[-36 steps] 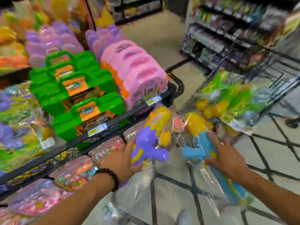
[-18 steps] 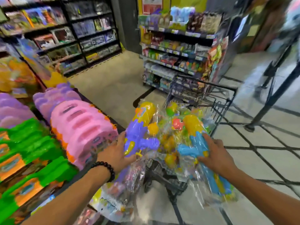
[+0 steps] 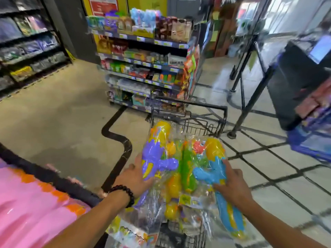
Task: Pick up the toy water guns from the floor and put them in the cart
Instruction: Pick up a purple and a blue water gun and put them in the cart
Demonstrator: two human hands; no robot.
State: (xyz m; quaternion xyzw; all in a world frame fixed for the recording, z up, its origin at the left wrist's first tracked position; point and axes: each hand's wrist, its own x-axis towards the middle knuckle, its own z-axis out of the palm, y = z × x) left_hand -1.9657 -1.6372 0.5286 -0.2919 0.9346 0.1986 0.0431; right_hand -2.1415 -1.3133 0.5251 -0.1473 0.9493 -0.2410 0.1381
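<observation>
My left hand (image 3: 136,178), with a black bead bracelet on the wrist, grips a purple and yellow toy water gun (image 3: 157,154) in clear plastic wrap. My right hand (image 3: 232,185) grips a blue and yellow water gun (image 3: 215,169), also bagged. Both guns are held over the black wire cart (image 3: 206,120), directly in front of me. Between them, a green and yellow water gun (image 3: 187,169) and other wrapped guns lie in the cart basket. The cart's near end is hidden by the packages.
A pink toy display (image 3: 32,208) with a dark shelf edge sits at my lower left. A stocked shelf unit (image 3: 143,65) stands past the cart. Black metal posts (image 3: 250,104) and a blue display (image 3: 311,136) are to the right. Tan floor (image 3: 53,122) lies on the left.
My view has swung up and right, away from the green and pink toy shelf. Both hands carried their water guns forward over the cart basket, lower and closer to the guns inside.
</observation>
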